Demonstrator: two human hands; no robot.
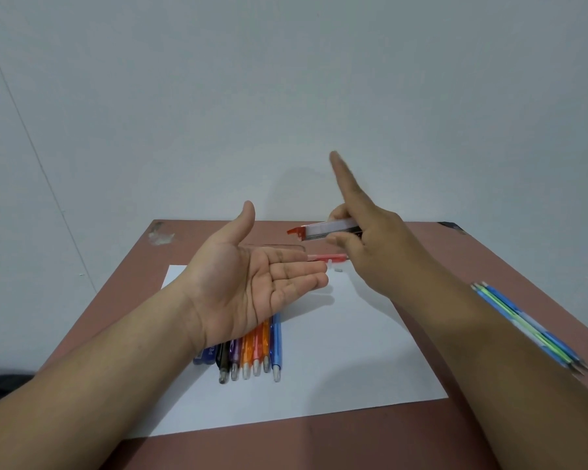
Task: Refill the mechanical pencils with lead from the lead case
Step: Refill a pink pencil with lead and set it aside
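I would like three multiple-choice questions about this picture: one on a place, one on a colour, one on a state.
1. Where does the row of coloured mechanical pencils lie?
A. on the white paper sheet
B. on the bare brown table
C. in the left hand

2. What colour is the open cap of the clear lead case?
A. green
B. red
C. black

3. How is the left hand?
A. a fist
B. pinching a pencil
C. open, palm up

Answers: 1 A, paper shows under the row. 2 B, the cap is red. 3 C, its fingers are straight, while the right hand holds the case.
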